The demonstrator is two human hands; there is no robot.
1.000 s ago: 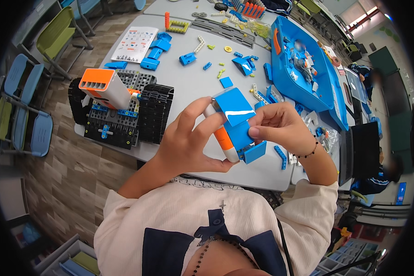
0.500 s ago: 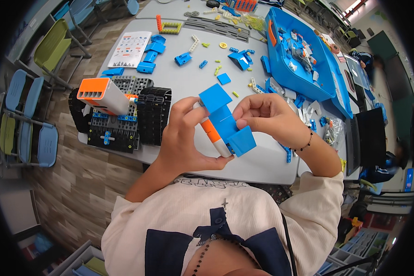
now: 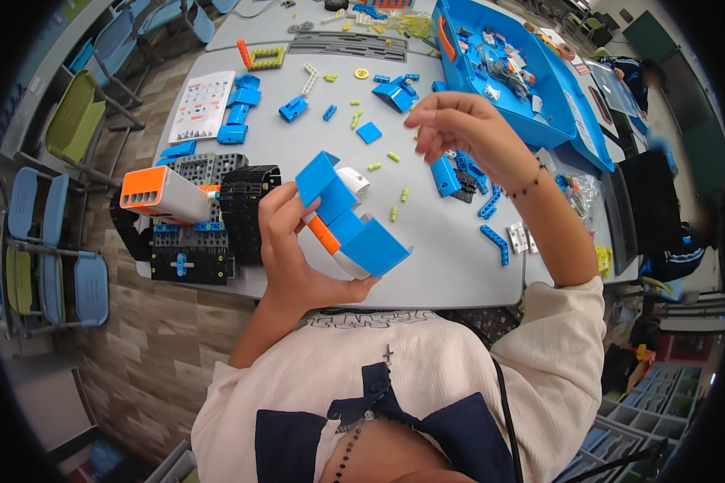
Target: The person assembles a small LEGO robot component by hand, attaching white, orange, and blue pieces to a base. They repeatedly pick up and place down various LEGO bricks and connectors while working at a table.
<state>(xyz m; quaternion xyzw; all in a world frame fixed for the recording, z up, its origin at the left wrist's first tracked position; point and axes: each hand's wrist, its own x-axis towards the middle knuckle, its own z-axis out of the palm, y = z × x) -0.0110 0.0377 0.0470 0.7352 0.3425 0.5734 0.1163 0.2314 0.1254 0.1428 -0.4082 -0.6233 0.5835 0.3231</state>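
Observation:
My left hand (image 3: 280, 249) grips a blue, white and orange building-block assembly (image 3: 372, 244) by its outer side, thumb below and fingers above. Blue panels face upward on it, and a white rounded piece (image 3: 353, 182) shows at its far end. My right hand (image 3: 471, 133) is raised over the table, apart from the assembly. Its fingers are loosely bent and spread, with nothing visible in them. Below that hand lie a blue panel piece (image 3: 444, 176) and dark grey parts. Closer to the assembly are a flat blue square tile (image 3: 369, 132) and several small lime-green pins (image 3: 393, 157).
A tracked model (image 3: 189, 217) with an orange-and-white block stands at the left. Behind it lies a printed instruction sheet (image 3: 202, 106) beside blue pieces. A blue bin (image 3: 507, 80) full of parts sits at the far right. Blue angled beams (image 3: 494, 244) lie near the right edge.
My right hand has left the assembly and moved up and to the right. My left hand has shifted left with the assembly, which is now tilted differently.

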